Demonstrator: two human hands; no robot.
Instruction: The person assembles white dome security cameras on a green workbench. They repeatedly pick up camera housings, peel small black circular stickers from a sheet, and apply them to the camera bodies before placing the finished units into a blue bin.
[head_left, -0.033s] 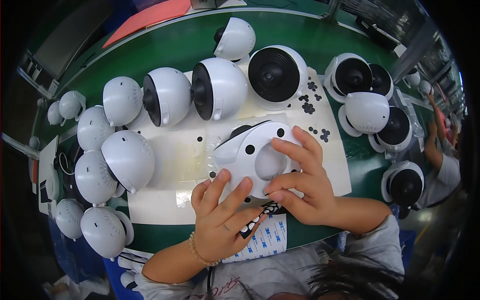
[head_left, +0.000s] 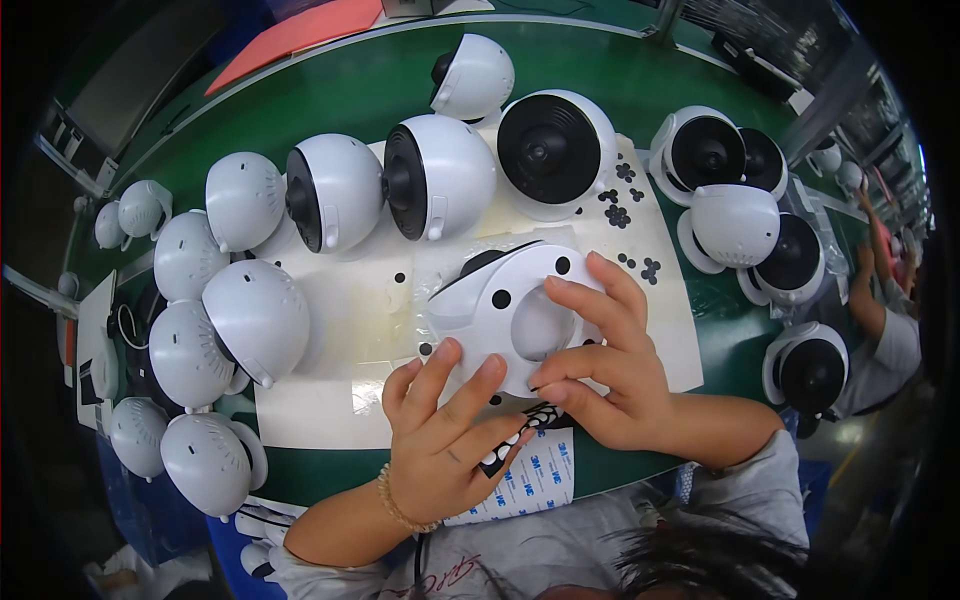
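A white dome camera [head_left: 465,308] lies on its side in front of me, its ring-shaped base turned up toward me. Black round pads [head_left: 501,299] are stuck around that base. My left hand [head_left: 445,430] rests its fingertips on the camera's near left side, while its thumb side grips a black sticker sheet [head_left: 497,458] with white round gaps. With thumb and forefinger close together, my right hand [head_left: 615,375] pinches a small black pad at the base's near rim. Its other fingers lie across the base's right side.
Several more white cameras [head_left: 255,320] stand along the left and back, others [head_left: 805,375] at the right. Loose black pads [head_left: 617,217] dot the pale board [head_left: 320,400] on the green table. A printed backing sheet [head_left: 540,480] lies by my body. Another person's arm [head_left: 865,300] shows far right.
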